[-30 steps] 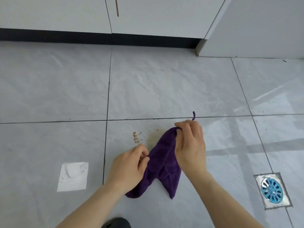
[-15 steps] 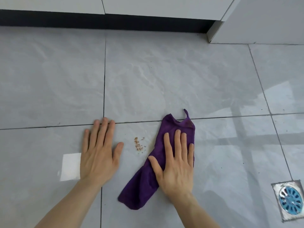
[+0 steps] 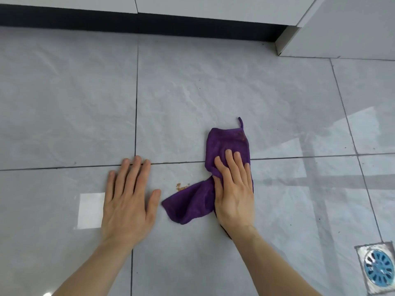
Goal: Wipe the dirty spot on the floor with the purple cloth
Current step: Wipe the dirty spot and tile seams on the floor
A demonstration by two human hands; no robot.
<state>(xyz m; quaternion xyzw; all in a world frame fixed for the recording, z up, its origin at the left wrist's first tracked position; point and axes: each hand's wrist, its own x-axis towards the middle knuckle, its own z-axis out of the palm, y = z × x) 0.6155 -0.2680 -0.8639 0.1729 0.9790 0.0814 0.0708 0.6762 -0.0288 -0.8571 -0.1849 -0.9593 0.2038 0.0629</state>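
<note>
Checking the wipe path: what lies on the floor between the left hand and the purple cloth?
In the head view, bare grey tile plus the brown spot, right at the cloth edge and apart from the left hand.

— What sort of room is this?
— A home kitchen or bathroom, I can't tell which. Glossy grey floor tiles (image 3: 213,92) with dark grout, white cabinets (image 3: 213,7) above a black kickboard (image 3: 149,28), and a floor drain (image 3: 378,269) in the near right corner.
</note>
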